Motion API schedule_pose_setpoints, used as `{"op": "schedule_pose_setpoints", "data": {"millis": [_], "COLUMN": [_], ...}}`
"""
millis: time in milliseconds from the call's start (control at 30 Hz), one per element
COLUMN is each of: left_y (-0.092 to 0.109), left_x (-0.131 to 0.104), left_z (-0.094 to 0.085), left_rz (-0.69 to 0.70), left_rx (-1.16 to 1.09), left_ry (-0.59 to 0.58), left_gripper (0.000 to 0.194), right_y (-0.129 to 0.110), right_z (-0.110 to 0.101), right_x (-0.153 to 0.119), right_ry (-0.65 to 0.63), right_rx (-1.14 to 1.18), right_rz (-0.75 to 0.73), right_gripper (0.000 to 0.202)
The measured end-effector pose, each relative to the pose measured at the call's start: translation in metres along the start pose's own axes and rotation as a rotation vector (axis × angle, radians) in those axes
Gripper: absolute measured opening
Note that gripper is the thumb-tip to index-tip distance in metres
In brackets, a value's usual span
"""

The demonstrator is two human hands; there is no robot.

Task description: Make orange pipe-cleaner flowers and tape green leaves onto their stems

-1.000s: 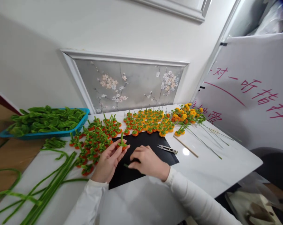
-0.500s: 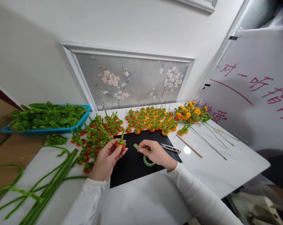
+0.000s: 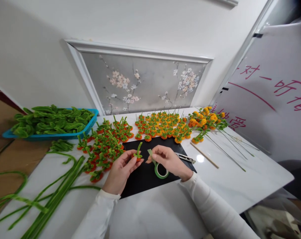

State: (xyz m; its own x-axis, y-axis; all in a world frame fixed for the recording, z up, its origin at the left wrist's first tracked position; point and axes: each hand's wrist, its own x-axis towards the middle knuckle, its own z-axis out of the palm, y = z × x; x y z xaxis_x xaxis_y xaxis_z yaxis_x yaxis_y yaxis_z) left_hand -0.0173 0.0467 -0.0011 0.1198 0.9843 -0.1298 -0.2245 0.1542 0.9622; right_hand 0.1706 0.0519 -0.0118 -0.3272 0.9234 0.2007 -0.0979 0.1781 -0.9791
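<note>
Pinched in my left hand [image 3: 121, 171] is an orange pipe-cleaner flower [image 3: 137, 155], its green stem pointing up and leaning slightly right. My right hand [image 3: 166, 160] grips the loose end of a roll of green floral tape [image 3: 161, 170] between thumb and fingers. The tape's tip stands up above the fingertips, and the roll hangs or rests just below the hand. A small gap separates tape and flower. Both hands are over a black mat [image 3: 137, 181]. Beside my right hand lie silver thread snips [image 3: 186, 157], partly hidden behind it.
Orange flower heads [image 3: 105, 142] crowd left of the mat, orange and yellow ones [image 3: 162, 124] behind it. A blue tray [image 3: 94, 118] of green leaves stands back left; green pipe cleaners [image 3: 58, 196] lie in front. A thin stick [image 3: 205, 155] and stemmed flowers [image 3: 207, 118] are at right.
The view has shifted slightly. The tape end, held to the left before, now points up from my right fingers, and the tape strip shows running to the roll. My left hand still holds the flower.
</note>
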Motion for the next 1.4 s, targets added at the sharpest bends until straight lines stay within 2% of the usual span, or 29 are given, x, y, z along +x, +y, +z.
{"op": "schedule_pose_setpoints", "data": {"millis": [100, 200, 500, 700, 967, 1067, 1233, 1400], "left_y": [0.002, 0.003, 0.005, 0.005, 0.000, 0.001, 0.004, 0.004], "left_x": [-0.002, -0.005, -0.008, -0.010, -0.009, -0.011, -0.013, -0.013], "left_z": [0.000, 0.001, 0.007, 0.010, 0.011, 0.012, 0.013, 0.015], "left_rz": [0.001, -0.020, -0.041, -0.059, -0.063, -0.079, -0.068, -0.081], "left_rx": [0.012, 0.036, 0.014, 0.015, 0.028, 0.010, 0.002, 0.022], "left_ry": [-0.007, -0.028, -0.063, -0.104, -0.141, -0.137, -0.127, -0.141], "left_gripper": [0.024, 0.023, 0.021, 0.022, 0.023, 0.023, 0.025, 0.025], "right_y": [-0.004, -0.006, -0.016, -0.019, -0.018, -0.019, -0.022, -0.021], "right_z": [0.000, -0.001, -0.007, -0.007, -0.008, -0.011, -0.013, -0.013], "right_x": [-0.003, -0.006, -0.010, -0.011, -0.010, -0.012, -0.014, -0.015], "right_ry": [0.021, 0.036, 0.023, 0.085, 0.174, 0.154, 0.035, -0.027], "right_rx": [0.238, 0.369, 0.473, 0.631, 0.697, 0.728, 0.836, 0.904], "right_rz": [0.035, 0.050, 0.025, 0.032, 0.033, 0.056, 0.110, 0.120], "right_gripper": [0.023, 0.023, 0.018, 0.012, 0.010, 0.010, 0.009, 0.010]}}
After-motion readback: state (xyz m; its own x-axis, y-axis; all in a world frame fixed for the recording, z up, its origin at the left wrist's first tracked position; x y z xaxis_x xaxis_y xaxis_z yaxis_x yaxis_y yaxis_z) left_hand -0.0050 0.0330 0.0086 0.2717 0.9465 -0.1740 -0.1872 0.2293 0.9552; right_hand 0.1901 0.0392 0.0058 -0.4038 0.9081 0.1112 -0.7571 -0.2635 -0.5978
